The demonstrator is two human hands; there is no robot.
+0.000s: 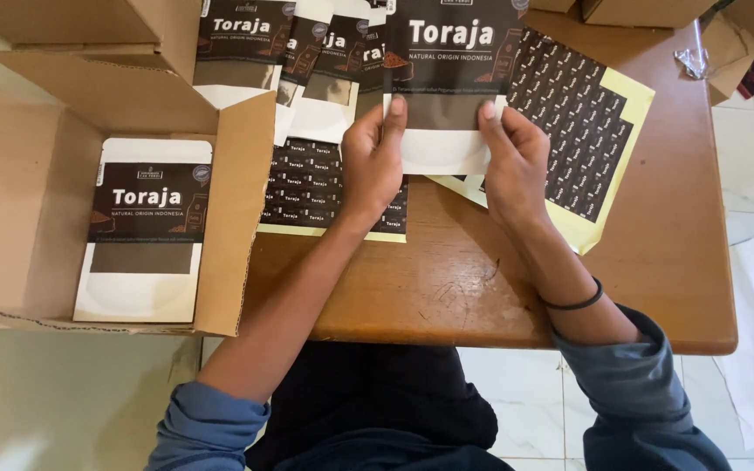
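two hands are gripping one dark-and-white pouch (448, 83) above the desk (656, 262): left hand (373, 161) pinching its lower left edge, right hand (512, 157) its lower right. its long axis is running away from the person, over the sticker sheets (582, 113).

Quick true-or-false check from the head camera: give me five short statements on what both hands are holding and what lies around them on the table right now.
1. Both hands, left hand and right hand, hold one dark-and-white flat pouch. True.
2. The open cardboard box holds no pouch. False: a matching boxed pouch lies flat in it.
3. Dark sticker sheets lie on the brown wooden table. True.
4. The right wrist is bare. False: it wears a black band.
5. More pouches overlap left of the held one. True.
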